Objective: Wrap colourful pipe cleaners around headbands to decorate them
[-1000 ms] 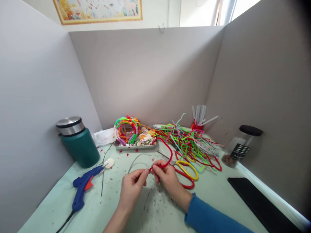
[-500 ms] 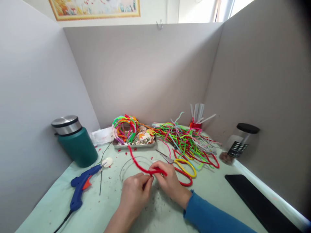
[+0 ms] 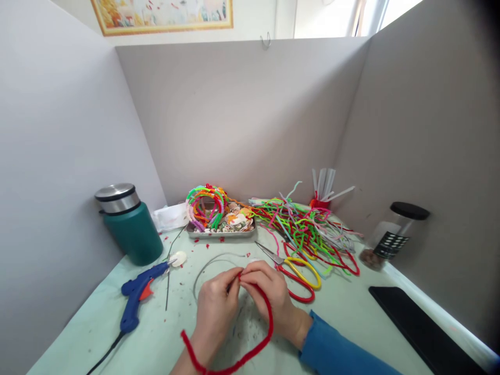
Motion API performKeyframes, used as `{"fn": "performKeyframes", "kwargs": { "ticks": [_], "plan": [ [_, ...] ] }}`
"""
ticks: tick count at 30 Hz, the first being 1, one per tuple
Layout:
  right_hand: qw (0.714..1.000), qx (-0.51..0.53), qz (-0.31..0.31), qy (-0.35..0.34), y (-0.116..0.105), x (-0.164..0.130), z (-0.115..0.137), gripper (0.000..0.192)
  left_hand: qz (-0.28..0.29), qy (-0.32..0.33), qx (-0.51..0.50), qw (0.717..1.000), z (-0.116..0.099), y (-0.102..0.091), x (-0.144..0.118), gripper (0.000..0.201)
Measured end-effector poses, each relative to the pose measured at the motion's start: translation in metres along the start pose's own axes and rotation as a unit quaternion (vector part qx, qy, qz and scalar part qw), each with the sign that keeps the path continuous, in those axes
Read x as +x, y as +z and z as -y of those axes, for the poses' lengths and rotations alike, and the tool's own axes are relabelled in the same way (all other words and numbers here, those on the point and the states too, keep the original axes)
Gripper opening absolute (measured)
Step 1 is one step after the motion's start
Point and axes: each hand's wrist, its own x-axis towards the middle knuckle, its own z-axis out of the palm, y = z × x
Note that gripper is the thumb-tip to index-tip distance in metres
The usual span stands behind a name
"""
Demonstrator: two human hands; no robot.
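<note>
Your left hand (image 3: 216, 302) and right hand (image 3: 275, 297) pinched the red fuzzy stick (image 3: 270, 325) between them, above the table (image 3: 344, 323). Its long body curved down on the right, then left, its loose tip pointing up and left by your left wrist (image 3: 209, 339).

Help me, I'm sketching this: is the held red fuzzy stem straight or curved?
Curved: the red fuzzy stem bows down from the right hand and sweeps across the left forearm in view.

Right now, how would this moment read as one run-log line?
left hand: pinching red pipe cleaner | right hand: pinching it too | scissors: on table, right of hands | glue gun: on table, left of hands
</note>
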Motion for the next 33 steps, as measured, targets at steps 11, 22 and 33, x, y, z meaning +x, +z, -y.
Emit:
{"fn": "performKeyframes", "kwargs": {
  "ticks": [11, 22, 33],
  "plan": [
    [1.000, 0.004, 0.014, 0.019, -0.0009, -0.0006, -0.0006, 0.015, 0.037, -0.076, -0.171, 0.982, 0.0079, -0.0044, 0.0080, 0.029],
    [0.999, -0.017, 0.030, 0.037, -0.0025, -0.0016, -0.0037, 0.012, 0.021, -0.091, -0.204, 0.975, 0.0016, -0.0086, 0.0070, 0.031],
    [0.996, 0.022, 0.030, 0.084, -0.0007, 0.0011, -0.0026, 0.007, 0.029, -0.077, -0.142, 0.987, 0.0032, -0.0090, 0.0046, 0.034]
  ]
}}
